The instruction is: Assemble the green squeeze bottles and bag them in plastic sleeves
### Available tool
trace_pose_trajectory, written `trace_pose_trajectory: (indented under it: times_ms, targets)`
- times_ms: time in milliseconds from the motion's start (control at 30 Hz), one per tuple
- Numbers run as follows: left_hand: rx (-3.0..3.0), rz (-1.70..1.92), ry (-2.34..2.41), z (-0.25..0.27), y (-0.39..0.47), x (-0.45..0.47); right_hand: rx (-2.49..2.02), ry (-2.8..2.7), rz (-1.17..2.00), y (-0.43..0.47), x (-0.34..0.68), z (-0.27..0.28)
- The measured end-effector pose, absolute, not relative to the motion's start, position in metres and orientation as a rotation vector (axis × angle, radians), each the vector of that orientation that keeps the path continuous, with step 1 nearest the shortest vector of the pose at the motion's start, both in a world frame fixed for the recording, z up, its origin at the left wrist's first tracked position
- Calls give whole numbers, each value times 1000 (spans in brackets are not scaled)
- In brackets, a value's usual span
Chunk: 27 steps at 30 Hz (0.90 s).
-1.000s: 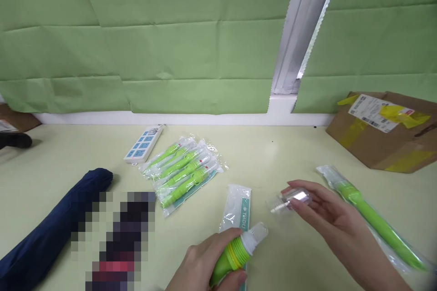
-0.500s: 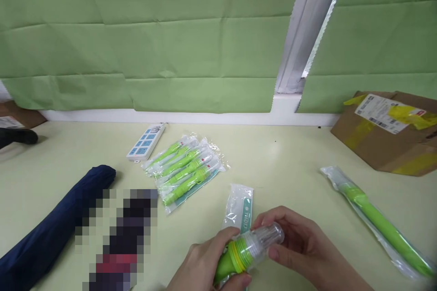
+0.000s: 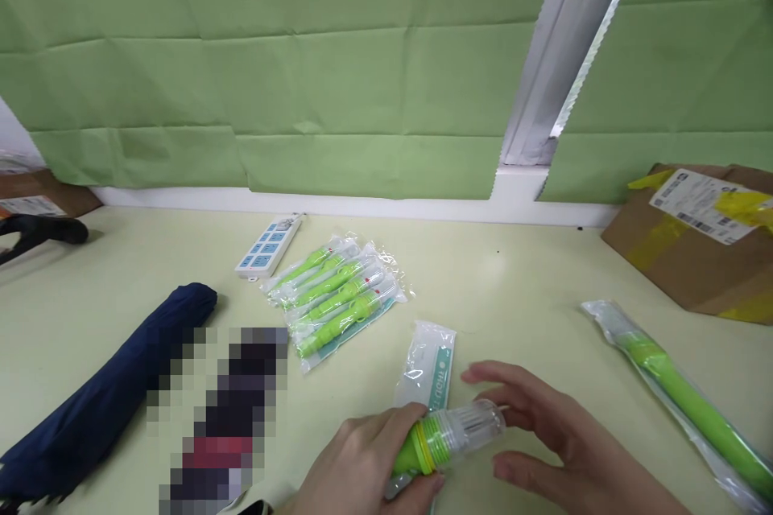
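Note:
My left hand [image 3: 374, 455] is closed around the body of a green flashlight-like stick [image 3: 409, 452] with yellow rings and a clear plastic head [image 3: 474, 426]. The head points to the right. Just past its tip is my right hand [image 3: 543, 442], thumb and fingers spread apart with nothing held between them; a fingertip may still brush the clear end. Beneath and behind the stick lies a flat plastic packet [image 3: 426, 362] with a teal printed strip, partly covered by my left hand.
Several bagged green sticks [image 3: 341, 298] lie beyond my hands, beside a white power strip [image 3: 270, 247]. To the left are a folded navy umbrella [image 3: 121, 386] and a blurred dark object [image 3: 233, 410]. A long wrapped green stick [image 3: 682, 394] and a cardboard box [image 3: 682, 257] occupy the right.
The fingers of my right hand have come off the clear head and spread, moving slightly right. My left hand keeps its grip. The whole view has shifted a little.

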<state>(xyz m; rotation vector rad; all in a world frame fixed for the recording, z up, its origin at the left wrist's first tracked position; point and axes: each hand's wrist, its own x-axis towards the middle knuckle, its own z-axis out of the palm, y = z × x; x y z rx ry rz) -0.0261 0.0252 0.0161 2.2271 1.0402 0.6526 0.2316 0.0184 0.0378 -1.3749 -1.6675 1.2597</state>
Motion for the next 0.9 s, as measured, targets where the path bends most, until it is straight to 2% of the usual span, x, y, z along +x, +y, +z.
trace_pose_trajectory:
  times_ms: [267, 400, 600, 700, 900]
  targets:
    - [2340, 623, 1050, 9, 24, -29, -1501, -1976, 1081, 24, 219, 37]
    - [2276, 550, 1027, 26, 24, -28, -1541, -2005, 929, 22, 222, 30]
    - [2049, 388, 1117, 47, 29, -26, -1294, -1973, 1038, 21, 227, 46]
    - [2081, 407, 1080, 38, 30, -29, -1230, -2063, 1029, 20, 224, 51]
    - [2507, 624, 1009, 20, 20, -33, -1501, -2121, 718, 12, 213, 29]
